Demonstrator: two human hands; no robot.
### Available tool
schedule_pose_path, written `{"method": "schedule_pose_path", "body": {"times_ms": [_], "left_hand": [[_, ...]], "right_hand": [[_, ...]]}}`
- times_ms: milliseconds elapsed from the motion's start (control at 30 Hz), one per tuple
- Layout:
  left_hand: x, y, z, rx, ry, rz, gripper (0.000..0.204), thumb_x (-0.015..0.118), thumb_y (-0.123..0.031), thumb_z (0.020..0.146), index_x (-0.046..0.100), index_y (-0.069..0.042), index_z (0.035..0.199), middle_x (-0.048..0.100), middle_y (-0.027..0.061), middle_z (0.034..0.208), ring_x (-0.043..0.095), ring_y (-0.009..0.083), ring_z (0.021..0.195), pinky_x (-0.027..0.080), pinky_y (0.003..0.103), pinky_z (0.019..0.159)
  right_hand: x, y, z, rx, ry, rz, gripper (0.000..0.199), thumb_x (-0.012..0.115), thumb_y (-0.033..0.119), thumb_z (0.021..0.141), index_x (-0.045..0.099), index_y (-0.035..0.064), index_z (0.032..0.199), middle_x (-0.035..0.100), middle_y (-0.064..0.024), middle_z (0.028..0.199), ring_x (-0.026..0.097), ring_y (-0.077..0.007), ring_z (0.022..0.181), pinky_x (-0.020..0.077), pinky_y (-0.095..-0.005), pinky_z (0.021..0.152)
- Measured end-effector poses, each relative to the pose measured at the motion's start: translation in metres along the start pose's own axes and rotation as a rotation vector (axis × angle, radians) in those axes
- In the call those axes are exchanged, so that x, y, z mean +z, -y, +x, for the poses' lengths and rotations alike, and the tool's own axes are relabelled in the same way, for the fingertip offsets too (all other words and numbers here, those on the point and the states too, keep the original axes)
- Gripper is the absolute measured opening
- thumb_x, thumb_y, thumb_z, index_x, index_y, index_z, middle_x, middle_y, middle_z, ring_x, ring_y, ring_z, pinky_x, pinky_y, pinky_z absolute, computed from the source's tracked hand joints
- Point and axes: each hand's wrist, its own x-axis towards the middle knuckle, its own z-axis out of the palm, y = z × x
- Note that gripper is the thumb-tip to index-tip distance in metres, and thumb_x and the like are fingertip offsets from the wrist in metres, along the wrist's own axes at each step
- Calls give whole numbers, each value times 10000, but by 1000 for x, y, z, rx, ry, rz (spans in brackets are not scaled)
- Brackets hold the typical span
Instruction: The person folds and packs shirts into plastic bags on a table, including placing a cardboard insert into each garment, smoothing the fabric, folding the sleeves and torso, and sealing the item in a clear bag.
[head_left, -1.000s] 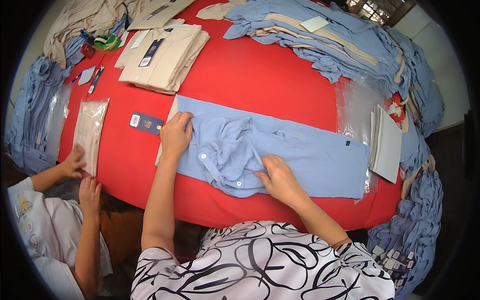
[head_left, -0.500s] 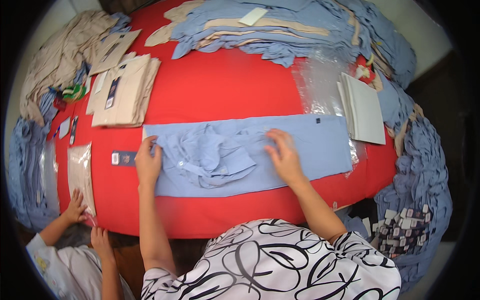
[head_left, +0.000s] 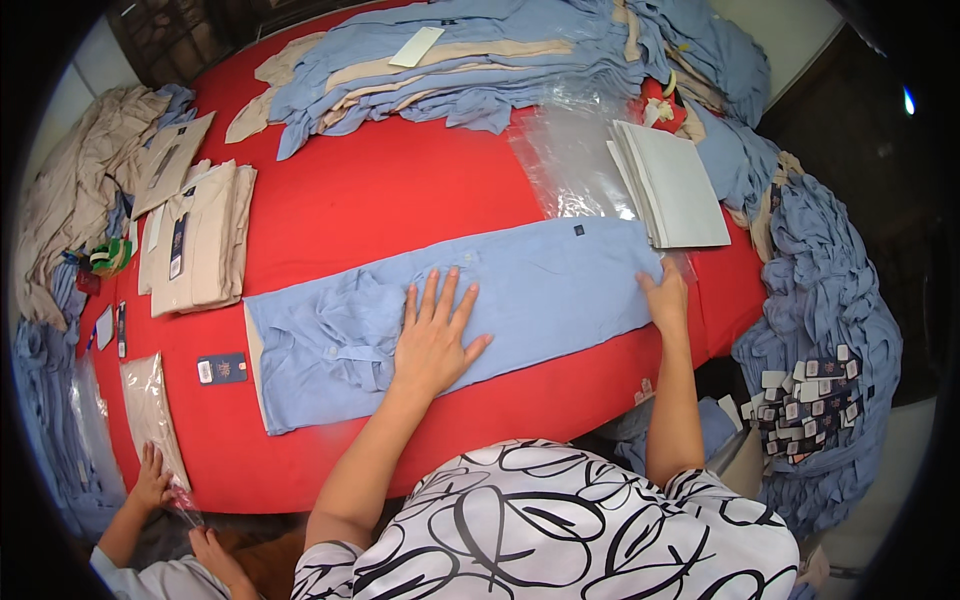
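A light blue shirt (head_left: 560, 290) lies folded lengthwise into a long strip across the table, its buttoned part bunched toward the left end and a small dark label near the right end. My left hand (head_left: 437, 335) rests flat on it, fingers spread, just right of the bunched cloth. At the strip's right end, my right hand (head_left: 665, 298) pinches the edge, thumb on top, other fingers partly hidden. Beside that hand stands a stack of white boards (head_left: 672, 185). A dark hang tag (head_left: 222, 368) lies off the shirt's left end.
The table has a red cloth (head_left: 350, 190). Clear plastic bags (head_left: 572, 150) lie beyond the shirt. Folded beige shirts (head_left: 205, 240) are stacked at left; a pile of blue shirts (head_left: 420, 75) lies at the far side. Another person's hand (head_left: 152, 480) touches a bagged beige garment (head_left: 148, 405).
My left hand has moved from the shirt's left end onto its middle. My right hand has gone to the right end. The view has shifted and turned slightly.
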Motion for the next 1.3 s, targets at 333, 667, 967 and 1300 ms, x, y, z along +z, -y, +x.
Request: {"method": "schedule_pose_path", "body": {"times_ms": [333, 667, 967, 1300], "left_hand": [[-28, -5, -34, -168, -179, -7, 171, 715, -126, 779, 717, -33, 923, 630, 93, 1094, 532, 296, 1061, 386, 462, 923], [-29, -57, 3, -403, -41, -784, 557, 655, -230, 927, 465, -1, 1398, 615, 179, 1206, 583, 325, 1146, 467, 401, 962], [-131, 15, -28, -574, -502, -742, 269, 692, -134, 894, 668, 26, 1109, 699, 76, 952, 635, 136, 840, 515, 296, 752], [-141, 147, -153, -1191, -115, 37, 477, 684, -276, 884, 602, 37, 1235, 596, 216, 1213, 597, 340, 1072, 482, 401, 916]], "right_hand": [[27, 147, -73, -418, 416, 174, 486, 739, 271, 857, 559, 6, 1223, 582, -177, 1221, 638, -264, 883, 515, -378, 817], [21, 135, -43, 45, 693, 794, 314, 636, 99, 876, 577, -39, 1152, 649, -141, 1148, 606, -171, 1051, 495, -328, 865], [-3, 202, -61, -231, 989, 1558, 392, 509, 85, 943, 495, -37, 1316, 535, -211, 1353, 600, -268, 1149, 472, -385, 981], [60, 214, -96, -255, 1174, 705, 443, 505, 134, 984, 455, -11, 1400, 491, -178, 1410, 569, -262, 1195, 494, -360, 967]]}}
